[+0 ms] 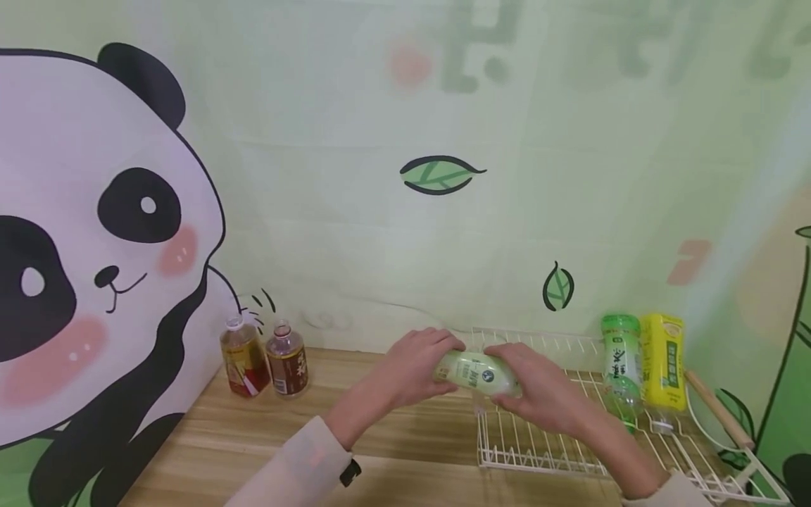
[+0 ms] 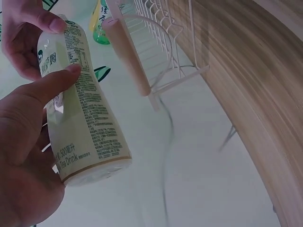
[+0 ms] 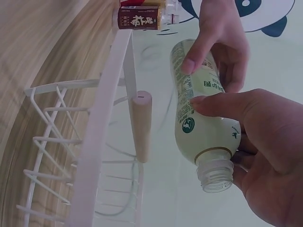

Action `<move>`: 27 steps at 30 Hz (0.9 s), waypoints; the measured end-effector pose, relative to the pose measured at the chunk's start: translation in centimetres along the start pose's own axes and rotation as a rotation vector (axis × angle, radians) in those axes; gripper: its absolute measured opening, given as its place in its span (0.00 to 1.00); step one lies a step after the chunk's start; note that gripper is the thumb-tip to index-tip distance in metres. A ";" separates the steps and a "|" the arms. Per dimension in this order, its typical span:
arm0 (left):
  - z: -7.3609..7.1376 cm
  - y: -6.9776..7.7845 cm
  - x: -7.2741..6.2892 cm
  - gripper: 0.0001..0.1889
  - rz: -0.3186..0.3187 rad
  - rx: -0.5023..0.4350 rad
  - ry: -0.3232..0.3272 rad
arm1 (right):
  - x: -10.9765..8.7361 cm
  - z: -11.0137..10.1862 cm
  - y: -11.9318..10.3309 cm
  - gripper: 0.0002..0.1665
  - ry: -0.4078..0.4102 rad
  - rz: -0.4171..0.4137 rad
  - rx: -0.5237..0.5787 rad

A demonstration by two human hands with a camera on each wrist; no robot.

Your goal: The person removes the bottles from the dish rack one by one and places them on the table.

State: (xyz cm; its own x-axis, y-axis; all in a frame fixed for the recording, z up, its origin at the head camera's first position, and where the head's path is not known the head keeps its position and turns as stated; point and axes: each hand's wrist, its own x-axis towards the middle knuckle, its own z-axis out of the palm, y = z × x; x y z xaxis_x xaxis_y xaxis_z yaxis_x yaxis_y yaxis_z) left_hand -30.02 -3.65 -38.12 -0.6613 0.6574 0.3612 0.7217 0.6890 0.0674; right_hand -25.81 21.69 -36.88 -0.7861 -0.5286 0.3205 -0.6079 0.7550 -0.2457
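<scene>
A pale green tea drink bottle point(image 1: 476, 374) is held tilted between both hands, over the left part of a white wire rack point(image 1: 538, 461). My left hand point(image 1: 421, 367) grips its base end, thumb laid across the printed label in the left wrist view. Toward the neck, my right hand point(image 1: 538, 389) holds the other end, with its thumb on the label too. The bottle's threaded mouth point(image 3: 216, 180) is uncapped in the right wrist view. Parts of the fingers behind the bottle are hidden.
In the rack's right part, a green-labelled bottle point(image 1: 622, 370) and a yellow-labelled bottle point(image 1: 664, 362) stand neck down, near a wooden handle point(image 1: 719, 410). Two uncapped bottles, one with amber-red contents point(image 1: 243, 359) and one brown-labelled point(image 1: 288, 362), stand on the wooden table point(image 1: 399, 451) at left.
</scene>
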 end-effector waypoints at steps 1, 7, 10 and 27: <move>0.0 0.0 0.0 0.33 0.002 -0.001 0.007 | 0.0 0.0 -0.1 0.42 0.005 -0.004 -0.003; 0.0 -0.2 -0.1 0.32 0.006 -0.001 0.021 | 0.3 0.3 -0.5 0.42 0.029 -0.035 -0.011; 0.0 -0.5 -0.1 0.33 0.005 0.009 0.022 | 0.6 0.5 -0.6 0.41 0.032 -0.041 -0.016; 0.3 -1.1 -1.2 0.31 -0.023 0.053 0.017 | 1.9 1.6 -1.4 0.43 -0.023 -0.049 -0.030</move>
State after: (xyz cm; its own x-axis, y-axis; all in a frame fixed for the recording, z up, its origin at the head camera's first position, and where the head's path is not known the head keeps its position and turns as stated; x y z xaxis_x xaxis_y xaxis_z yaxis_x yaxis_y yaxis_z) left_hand -30.04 -5.08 -38.91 -0.6736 0.6363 0.3760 0.6943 0.7192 0.0269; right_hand -26.69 19.02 -37.36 -0.7581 -0.5737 0.3100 -0.6423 0.7391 -0.2030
